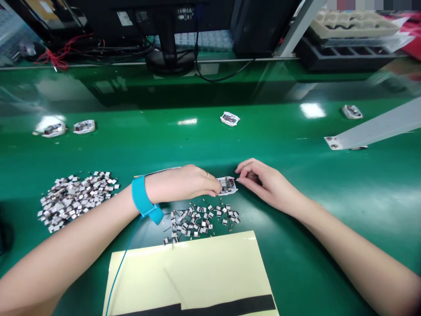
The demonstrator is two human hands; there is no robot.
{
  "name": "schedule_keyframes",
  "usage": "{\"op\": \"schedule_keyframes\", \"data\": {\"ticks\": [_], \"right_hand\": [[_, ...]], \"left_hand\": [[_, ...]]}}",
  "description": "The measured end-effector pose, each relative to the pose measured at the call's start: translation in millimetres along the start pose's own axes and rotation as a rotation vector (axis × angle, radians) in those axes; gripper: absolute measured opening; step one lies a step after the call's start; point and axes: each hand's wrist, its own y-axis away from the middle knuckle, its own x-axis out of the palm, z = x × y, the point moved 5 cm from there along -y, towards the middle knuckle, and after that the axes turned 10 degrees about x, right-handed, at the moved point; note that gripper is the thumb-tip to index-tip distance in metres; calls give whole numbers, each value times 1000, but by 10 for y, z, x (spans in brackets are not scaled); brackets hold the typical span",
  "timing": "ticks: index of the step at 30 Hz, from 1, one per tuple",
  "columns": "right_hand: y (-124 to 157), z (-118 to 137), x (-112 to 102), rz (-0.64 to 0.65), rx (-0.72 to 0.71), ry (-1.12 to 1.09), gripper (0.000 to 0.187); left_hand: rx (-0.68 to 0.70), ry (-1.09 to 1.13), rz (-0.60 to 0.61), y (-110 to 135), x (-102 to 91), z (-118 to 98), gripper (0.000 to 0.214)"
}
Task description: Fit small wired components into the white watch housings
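Observation:
My left hand (184, 182), with a blue wrist strap (143, 199) and a ring, lies fingers closed on a small white circuit-board unit (227, 186) on the green belt. My right hand (263, 180) is at the unit's right end, its fingers pinched together on something too small to make out. Just in front of both hands lies a scatter of several small metal parts (200, 219).
A bigger heap of metal parts (74, 197) lies at the left. A yellow sheet (197, 276) sits at the near edge. More white units (229, 118) (83, 126) (351, 111) lie farther back on the belt. A grey metal bar (371, 129) juts in from the right; a monitor stand (169, 57) stands behind.

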Motion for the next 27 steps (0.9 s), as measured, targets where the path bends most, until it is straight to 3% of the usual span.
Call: {"op": "schedule_keyframes", "data": {"ticks": [3,5,10,21,27], "right_hand": [[37,36,44,59,-63,-28,51],[45,43,95,49,-63,-19,61],[40,24,176,-37,-20,-72,49],[56,36,147,-93,-88,-32,35],[57,41,125,-106,-104,-36,31]], "left_hand": [[-29,-51,-62,-61,22,-103,20],[-122,-100,-178,-78,37,-141,19],[-201,-195,-274,-57,207,-159,16],[-108,-487,-126,-85,280,-237,23],[-38,-536,-90,-112,282,-263,22]]}}
